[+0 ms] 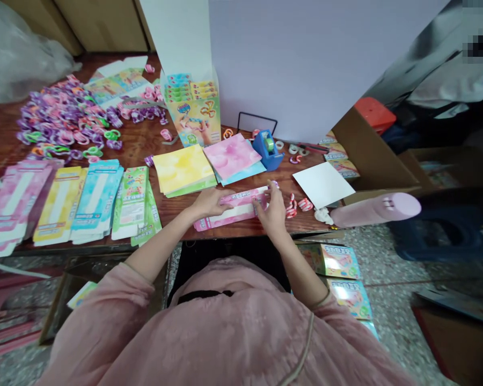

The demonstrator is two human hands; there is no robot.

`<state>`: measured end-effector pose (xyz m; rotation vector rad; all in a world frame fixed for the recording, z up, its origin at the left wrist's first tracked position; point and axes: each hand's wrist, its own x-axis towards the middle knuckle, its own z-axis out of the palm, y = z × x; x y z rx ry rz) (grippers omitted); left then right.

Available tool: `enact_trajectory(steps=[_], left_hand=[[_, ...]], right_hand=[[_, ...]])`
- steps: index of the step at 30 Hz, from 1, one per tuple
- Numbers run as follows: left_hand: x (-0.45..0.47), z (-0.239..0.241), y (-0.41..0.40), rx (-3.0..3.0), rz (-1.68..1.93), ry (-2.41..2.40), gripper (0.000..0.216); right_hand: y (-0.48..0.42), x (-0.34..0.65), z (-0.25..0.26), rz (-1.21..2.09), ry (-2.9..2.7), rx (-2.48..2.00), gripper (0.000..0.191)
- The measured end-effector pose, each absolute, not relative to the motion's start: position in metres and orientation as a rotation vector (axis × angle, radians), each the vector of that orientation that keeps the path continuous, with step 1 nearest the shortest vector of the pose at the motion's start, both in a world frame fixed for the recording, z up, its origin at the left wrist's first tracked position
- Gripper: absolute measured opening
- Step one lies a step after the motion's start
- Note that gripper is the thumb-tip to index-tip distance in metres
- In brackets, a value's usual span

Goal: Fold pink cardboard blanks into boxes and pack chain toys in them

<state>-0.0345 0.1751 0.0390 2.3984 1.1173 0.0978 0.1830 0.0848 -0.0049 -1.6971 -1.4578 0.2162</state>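
Observation:
A small pink paper box with a pale window strip lies at the table's front edge, between both my hands. My left hand grips its left part, thumb toward the right. Around the right end my right hand is closed, with its thumb on the front face and its fingers at the far edge. Just beyond the box are stacks of yellow sheets and pink sheets. A few red-and-white curled plastic pieces sit right of my right hand.
Flat pink, yellow, blue and green cartons lie left. Behind them is a heap of coloured plastic loops. A filled display box, tape dispenser, white card and pink bottle stand around.

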Motion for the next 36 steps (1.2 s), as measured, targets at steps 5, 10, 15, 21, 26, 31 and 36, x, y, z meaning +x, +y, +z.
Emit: enact_trajectory(steps=[5, 10, 15, 21, 26, 31, 36], left_hand=[[-0.035, 0.010, 0.165, 2.518, 0.255, 1.195, 0.057], [-0.031, -0.003, 0.159, 2.633, 0.308, 1.238, 0.053], [-0.029, -0.004, 0.159, 2.601, 0.491, 1.232, 0.052], [-0.025, 0.015, 0.162, 2.572, 0.559, 1.169, 0.056], [-0.029, 0.082, 0.167, 2.336, 0.285, 0.914, 0.051], [-0.037, 0.133, 0.148, 1.737, -0.033, 0.610, 0.049], [-0.033, 0.111, 0.104, 1.088, -0.286, 0.432, 0.055]], right_hand=[[0.086, 0.190, -0.003, 0.389, -1.389, -1.788, 0.069], [0.093, 0.197, 0.006, 0.665, -1.345, -1.763, 0.063], [0.092, 0.195, 0.011, 0.665, -1.365, -1.735, 0.054], [0.085, 0.190, 0.021, 0.757, -1.268, -1.461, 0.041], [0.078, 0.192, 0.050, 0.835, -1.155, -1.215, 0.044], [0.058, 0.191, 0.083, 0.849, -1.149, -1.119, 0.045], [0.034, 0.183, 0.089, 1.165, -1.242, -1.045, 0.049]])
